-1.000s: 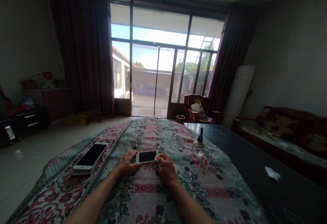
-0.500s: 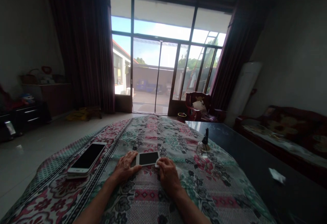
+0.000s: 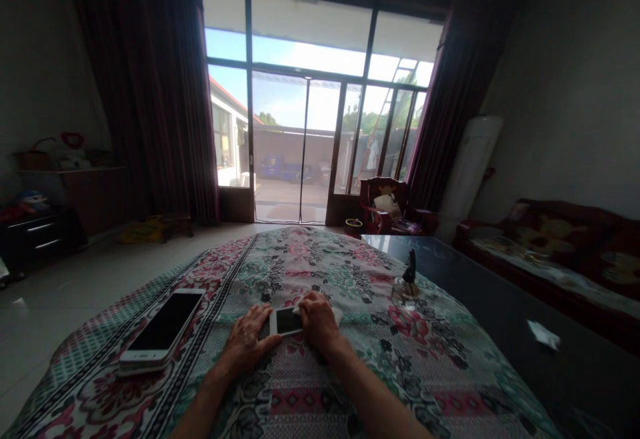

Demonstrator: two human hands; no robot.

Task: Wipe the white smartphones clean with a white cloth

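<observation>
A white smartphone [image 3: 287,320] with a dark screen lies flat on the patterned cloth in front of me. My left hand [image 3: 250,335] grips its left end, thumb along the near edge and fingers at the far left corner. Bent over its right part, my right hand [image 3: 319,322] is closed on a white tissue [image 3: 297,309] pressed at the screen's far edge. That hand hides the phone's right end, and more white shows beyond its knuckles. To the left lies a larger white phone [image 3: 167,324], stacked on another flat thing. A clear bottle with a black top [image 3: 410,279] stands at the right.
The flowered cloth [image 3: 300,375] covers the surface under my hands. Beside it on the right is a dark glossy table [image 3: 480,299] with a crumpled white paper [image 3: 543,335]. Farther off are a wooden armchair [image 3: 383,192], a sofa [image 3: 540,225] and glass doors [image 3: 280,152].
My right hand has moved from the phone's right edge up and left onto its screen with the tissue. The left hand stays at the left end. The view has shifted slightly.
</observation>
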